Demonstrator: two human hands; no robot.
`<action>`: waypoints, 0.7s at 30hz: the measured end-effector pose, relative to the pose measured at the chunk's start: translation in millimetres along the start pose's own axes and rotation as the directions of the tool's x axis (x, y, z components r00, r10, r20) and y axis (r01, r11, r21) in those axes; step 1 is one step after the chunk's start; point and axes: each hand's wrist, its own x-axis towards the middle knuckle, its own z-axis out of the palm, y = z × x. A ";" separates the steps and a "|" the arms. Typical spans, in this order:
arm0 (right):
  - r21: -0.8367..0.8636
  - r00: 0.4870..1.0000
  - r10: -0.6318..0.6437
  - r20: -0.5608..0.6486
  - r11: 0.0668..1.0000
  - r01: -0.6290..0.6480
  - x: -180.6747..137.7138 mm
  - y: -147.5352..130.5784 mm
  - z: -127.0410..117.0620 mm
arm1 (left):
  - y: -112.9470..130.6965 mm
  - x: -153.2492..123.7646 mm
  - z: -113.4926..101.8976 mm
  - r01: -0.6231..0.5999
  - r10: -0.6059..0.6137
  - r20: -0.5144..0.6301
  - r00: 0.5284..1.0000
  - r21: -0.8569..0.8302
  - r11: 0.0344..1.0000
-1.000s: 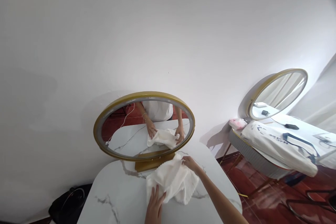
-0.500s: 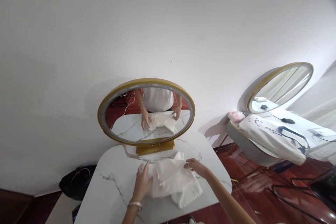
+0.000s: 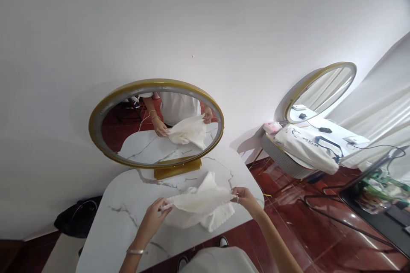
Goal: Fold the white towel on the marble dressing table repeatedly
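Note:
A white cloth (image 3: 201, 204) hangs stretched between both my hands, just above the white marble table (image 3: 128, 213). My left hand (image 3: 154, 214) pinches its left corner, and a bracelet sits on that wrist. My right hand (image 3: 243, 196) pinches the right corner. The cloth's far part still lies bunched on the tabletop. A gold-framed oval mirror (image 3: 156, 123) stands at the table's back edge and reflects my hands and the cloth.
A black bag (image 3: 77, 219) lies on the floor left of the table. To the right stands a second table (image 3: 282, 160) with another oval mirror (image 3: 320, 91), a white bag (image 3: 304, 145) and small items. A dark metal frame (image 3: 352, 204) stands on the red floor.
My left hand went from lying flat on the cloth to pinching its corner. Both hands lifted the cloth off the table and pulled it taut. The camera view shifted back and left.

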 end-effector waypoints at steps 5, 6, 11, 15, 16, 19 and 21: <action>-0.007 0.997 0.006 -0.072 1.000 -0.006 -14.7 1.6 -6.2 | -1.6 -27.9 -11.6 0.031 -0.034 -0.105 0.994 -0.026 0.999; -0.011 0.997 -0.001 -0.082 1.000 0.000 -15.3 1.0 -6.2 | -1.1 -31.0 -12.9 0.033 -0.037 -0.117 0.992 -0.034 0.999; 0.041 0.987 -0.035 -0.156 0.998 0.042 -7.7 -5.8 -5.7 | 9.1 -35.1 -17.5 0.058 -0.066 -0.149 0.987 -0.058 0.997; 0.084 0.980 -0.064 -0.190 0.993 0.081 2.4 -13.6 -9.5 | 17.9 -27.4 -26.9 0.100 -0.112 -0.099 0.989 -0.113 0.989; 0.089 0.978 -0.075 -0.194 0.992 0.094 4.9 -16.8 -11.0 | 19.5 -23.8 -30.9 0.109 -0.116 -0.059 0.991 -0.114 0.987; 0.086 0.976 -0.112 -0.188 0.988 0.130 15.5 -32.6 -16.5 | 26.5 -6.0 -47.4 0.104 -0.100 0.062 0.993 -0.073 0.992; 0.075 0.973 -0.143 -0.179 0.984 0.159 26.7 -50.4 -21.9 | 37.1 12.4 -61.6 0.062 -0.058 0.091 0.994 -0.036 0.997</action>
